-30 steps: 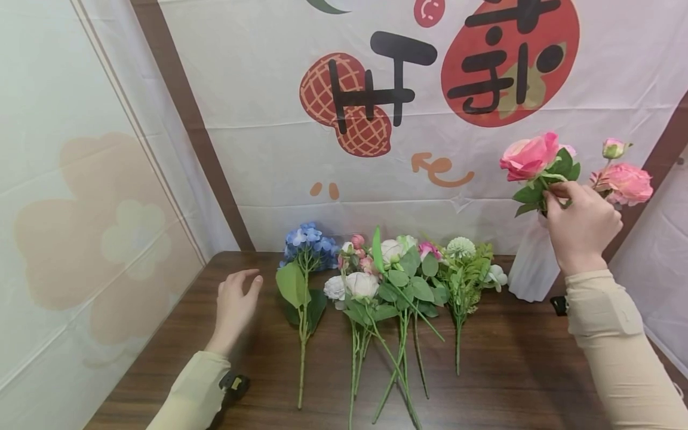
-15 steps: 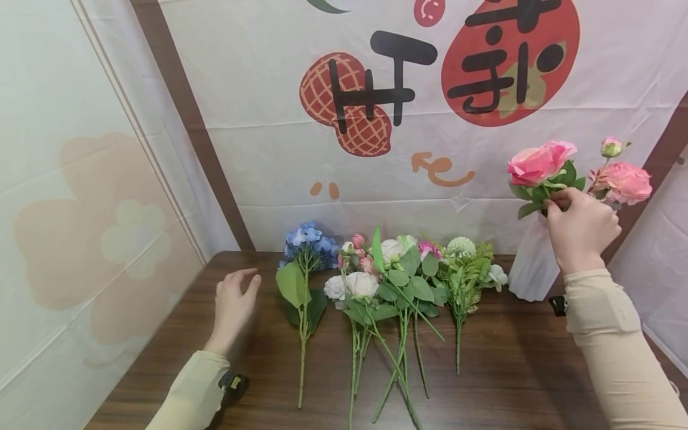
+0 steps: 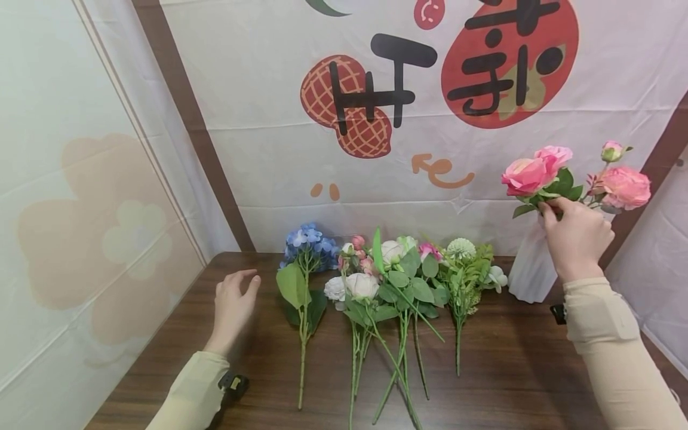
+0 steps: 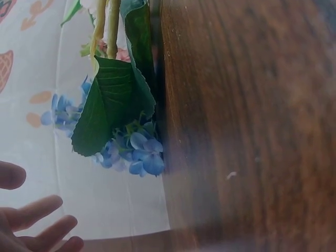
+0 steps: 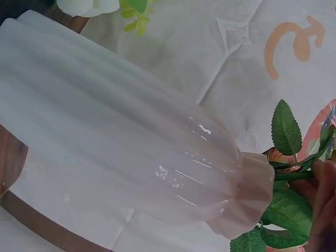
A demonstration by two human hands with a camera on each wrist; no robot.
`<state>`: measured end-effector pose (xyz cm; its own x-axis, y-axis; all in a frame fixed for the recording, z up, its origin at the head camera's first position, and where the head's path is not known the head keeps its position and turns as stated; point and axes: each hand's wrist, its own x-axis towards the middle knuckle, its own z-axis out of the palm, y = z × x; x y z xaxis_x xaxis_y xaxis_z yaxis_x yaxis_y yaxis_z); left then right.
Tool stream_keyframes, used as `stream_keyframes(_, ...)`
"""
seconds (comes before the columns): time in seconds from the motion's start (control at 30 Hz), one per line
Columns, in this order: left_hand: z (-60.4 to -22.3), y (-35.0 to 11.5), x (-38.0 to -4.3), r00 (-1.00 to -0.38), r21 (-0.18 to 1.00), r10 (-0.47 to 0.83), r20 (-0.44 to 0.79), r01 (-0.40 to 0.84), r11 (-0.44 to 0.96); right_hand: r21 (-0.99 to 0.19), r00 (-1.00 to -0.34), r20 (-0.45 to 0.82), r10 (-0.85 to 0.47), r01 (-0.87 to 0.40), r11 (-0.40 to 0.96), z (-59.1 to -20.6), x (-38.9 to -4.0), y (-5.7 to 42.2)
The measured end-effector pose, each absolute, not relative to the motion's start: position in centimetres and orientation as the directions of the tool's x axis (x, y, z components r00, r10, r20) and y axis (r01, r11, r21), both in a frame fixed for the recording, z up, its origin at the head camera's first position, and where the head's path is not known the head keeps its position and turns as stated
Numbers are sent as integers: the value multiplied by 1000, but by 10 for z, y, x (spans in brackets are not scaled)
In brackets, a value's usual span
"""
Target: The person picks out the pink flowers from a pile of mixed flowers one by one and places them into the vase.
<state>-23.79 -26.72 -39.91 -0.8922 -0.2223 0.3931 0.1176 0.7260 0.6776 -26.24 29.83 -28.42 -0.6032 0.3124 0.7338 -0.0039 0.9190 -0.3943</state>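
Our right hand (image 3: 579,237) pinching a pink rose (image 3: 527,177) above a white vase (image 3: 532,270), our left hand (image 3: 234,303) loosely spread near a blue hydrangea (image 3: 307,240)

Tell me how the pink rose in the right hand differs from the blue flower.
The pink rose is held up in the right hand; the blue flower lies on the table. The rose has broad petals; the blue flower clusters small ones. Both have green leaves.
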Motion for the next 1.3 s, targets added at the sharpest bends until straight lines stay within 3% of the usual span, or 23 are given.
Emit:
stream_keyframes(0.27,-397,-268,-237,-900,678,-227,373,98,728,-411,-570,758,316,-43,911,-287,-265,302)
stream_keyframes(0.83,-400,-280,-235,-892,675,-256,372,70,735,-469,-700,600,386,82,879,-283,-262,303)
stream_keyframes(1.3,-397,-280,-235,-895,683,-251,370,79,726,-471,-694,607,387,78,878,-287,-257,301)
